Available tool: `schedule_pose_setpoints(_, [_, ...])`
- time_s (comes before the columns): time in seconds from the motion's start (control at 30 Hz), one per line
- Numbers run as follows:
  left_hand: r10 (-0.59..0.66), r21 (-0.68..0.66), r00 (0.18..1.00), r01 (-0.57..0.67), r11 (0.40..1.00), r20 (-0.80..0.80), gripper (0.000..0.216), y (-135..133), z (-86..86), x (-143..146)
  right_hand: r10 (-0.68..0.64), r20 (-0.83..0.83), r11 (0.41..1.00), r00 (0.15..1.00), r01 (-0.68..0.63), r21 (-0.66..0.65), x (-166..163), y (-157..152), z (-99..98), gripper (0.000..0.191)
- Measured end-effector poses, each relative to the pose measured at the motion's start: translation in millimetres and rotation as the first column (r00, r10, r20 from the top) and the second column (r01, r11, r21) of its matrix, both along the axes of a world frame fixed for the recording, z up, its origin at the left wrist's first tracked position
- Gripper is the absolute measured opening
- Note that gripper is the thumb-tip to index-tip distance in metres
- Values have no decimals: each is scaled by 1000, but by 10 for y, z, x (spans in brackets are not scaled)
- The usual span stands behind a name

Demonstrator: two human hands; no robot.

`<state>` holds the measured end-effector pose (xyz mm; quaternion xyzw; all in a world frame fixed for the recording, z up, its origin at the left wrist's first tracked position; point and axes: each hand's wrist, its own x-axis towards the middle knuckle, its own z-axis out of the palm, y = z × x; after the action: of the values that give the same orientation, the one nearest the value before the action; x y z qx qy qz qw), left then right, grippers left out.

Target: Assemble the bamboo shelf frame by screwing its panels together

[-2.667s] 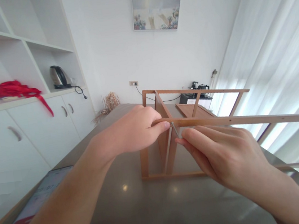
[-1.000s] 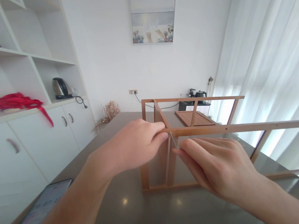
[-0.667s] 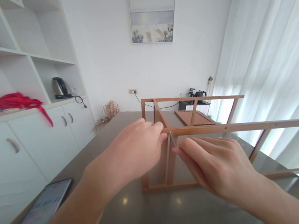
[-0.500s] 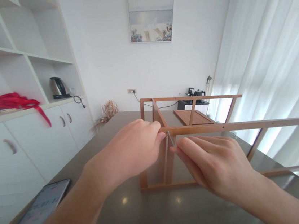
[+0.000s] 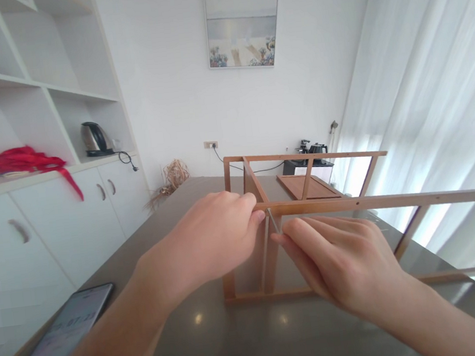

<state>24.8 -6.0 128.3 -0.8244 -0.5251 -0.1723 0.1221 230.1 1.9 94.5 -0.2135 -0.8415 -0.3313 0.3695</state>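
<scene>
Head cam: your left hand (image 5: pixel 216 235) pinches the wooden rail (image 5: pixel 379 202) of the frame (image 5: pixel 304 158) on the tabletop (image 5: pixel 241 345); your right hand (image 5: pixel 343 263) grips a hex key (image 5: pixel 272 220) just under that rail.

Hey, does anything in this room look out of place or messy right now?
A red cloth lies bunched on the white cabinet counter with one strip dangling over the edge, and the steel kettle has an unplugged cord hanging off the counter. A tuft of dry straw sits at the grey table's far end.
</scene>
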Motion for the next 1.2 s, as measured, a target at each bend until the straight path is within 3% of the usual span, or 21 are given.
schedule_pose_setpoints(0.47, [4, 18, 1000, -4, 1000, -8, 35, -9, -9, -18, 69, -4, 997, 998, -68, 31, 9, 102, -19, 33])
schedule_pose_setpoints(1.2, [5, 0, 1000, -5, 1000, 7, 37, 1, -8, -35, 56, -15, 998, 998, -56, 15, -17, 59, -16, 36])
